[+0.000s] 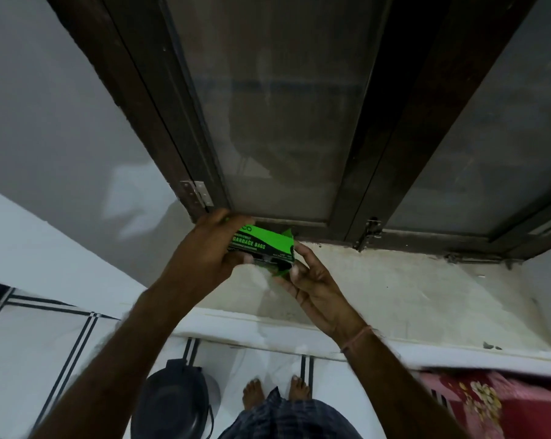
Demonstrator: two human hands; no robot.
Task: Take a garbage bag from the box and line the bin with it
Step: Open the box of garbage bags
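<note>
A green garbage-bag box [263, 247] is held above the window sill [394, 289], gripped by the left hand [209, 248]; the right hand [306, 277], fingers loosely spread, touches its opened end flap. A dark bin [173, 403] stands on the floor below.

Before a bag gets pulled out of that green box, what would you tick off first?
1. Green box held steady by the left hand: ok.
2. Box end flap open at the right hand: ok.
3. Bag gripped by the right fingers: not ok, none out yet.
4. Bags left inside: cannot tell.
5. Dark bin within reach on the floor: ok.
6. Bin empty and unlined: cannot tell.
</note>
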